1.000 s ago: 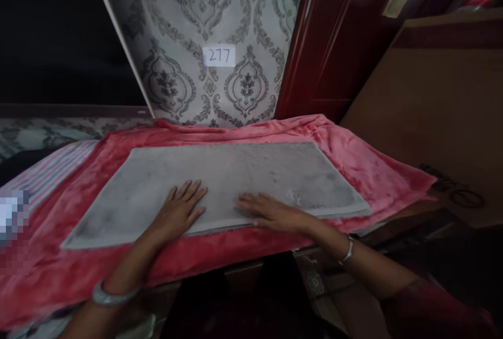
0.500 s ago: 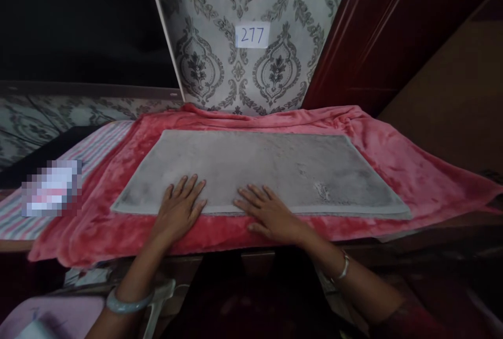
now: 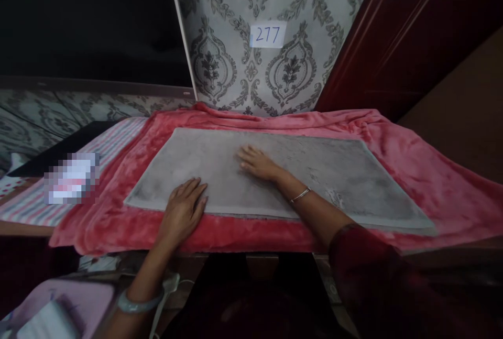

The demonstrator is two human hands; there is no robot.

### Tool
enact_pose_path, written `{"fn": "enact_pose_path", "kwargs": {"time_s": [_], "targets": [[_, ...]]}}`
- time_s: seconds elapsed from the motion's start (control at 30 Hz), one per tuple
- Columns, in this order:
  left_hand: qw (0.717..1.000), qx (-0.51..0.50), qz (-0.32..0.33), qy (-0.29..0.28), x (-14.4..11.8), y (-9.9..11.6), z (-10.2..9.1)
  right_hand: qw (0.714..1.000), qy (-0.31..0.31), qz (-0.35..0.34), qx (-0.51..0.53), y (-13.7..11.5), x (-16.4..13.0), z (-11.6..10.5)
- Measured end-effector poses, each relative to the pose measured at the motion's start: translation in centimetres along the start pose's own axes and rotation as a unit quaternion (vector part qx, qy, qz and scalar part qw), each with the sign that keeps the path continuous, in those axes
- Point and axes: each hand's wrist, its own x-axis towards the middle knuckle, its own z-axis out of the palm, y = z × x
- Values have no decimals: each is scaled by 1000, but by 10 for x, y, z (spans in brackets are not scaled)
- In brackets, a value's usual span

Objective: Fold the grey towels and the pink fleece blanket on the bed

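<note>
Grey mat (image 3: 275, 176) lying flat on a red fleece blanket (image 3: 424, 171) that drapes over the worktop edge; its long side runs left to right, its near edge just inside the blanket's front fold. At far left, a striped cloth (image 3: 113, 142) shows beside the blanket. Left hand (image 3: 183, 213), released with fingers spread, rests palm-down across the mat's near edge, partly on the blanket. Right hand (image 3: 257, 163), also released and flat, lies on the mat's middle, toward the far edge, with a thin bangle (image 3: 301, 195) at the wrist. On the patterned wall behind, a paper label (image 3: 268, 34) reads 277. For smoothing, the judgement is that the left palm should pin the near edge while the right strokes outward with light, even pressure, so the mat does not drag the loose blanket into wrinkles.
</note>
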Motion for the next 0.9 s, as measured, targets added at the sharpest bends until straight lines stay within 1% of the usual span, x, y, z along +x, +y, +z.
{"fn": "enact_pose_path", "kwargs": {"time_s": [0.03,0.1,0.2,0.27,0.33,0.4,0.47,0.53,0.6,0.63,0.7,0.73,0.77,0.8,0.83,0.9], "targets": [[1000,-3,0,3,0,-1,0,1000,-9,-15,-8,-3,-1,7],[1000,-7,0,7,-1,-2,1,998,-17,-67,-12,-12,-14,20],[1000,-15,0,6,-1,-3,2,987,-34,-154,23,-28,-55,30],[1000,-22,-4,8,-1,-3,2,977,-53,-197,67,-39,-88,31],[999,-31,-8,13,-1,-3,1,966,-75,-216,121,-49,-117,26],[999,-40,-10,26,-2,-3,1,952,-93,-222,189,-56,-132,17],[998,-51,-13,44,-2,-3,0,942,-83,-207,249,-58,-128,7],[996,-60,-21,60,-4,-2,-1,951,-35,-181,248,-56,-104,0],[994,-62,-32,79,-5,-2,-1,973,19,-151,175,-52,-66,0],[993,-62,-36,89,-6,-2,0,982,33,-131,130,-50,-46,3],[991,-60,-40,112,-8,-3,1,994,26,-89,58,-49,-12,12],[990,-60,-40,121,-9,-4,1,996,16,-81,33,-50,-1,17],[989,-61,-40,125,-9,-4,2,996,5,-86,16,-51,5,23],[989,-62,-40,128,-10,-5,2,994,-5,-105,7,-54,7,28],[989,-64,-40,129,-10,-5,2,991,-14,-135,6,-57,2,33],[989,-67,-39,127,-9,-6,1,978,-30,-204,27,-65,-18,40]]}}
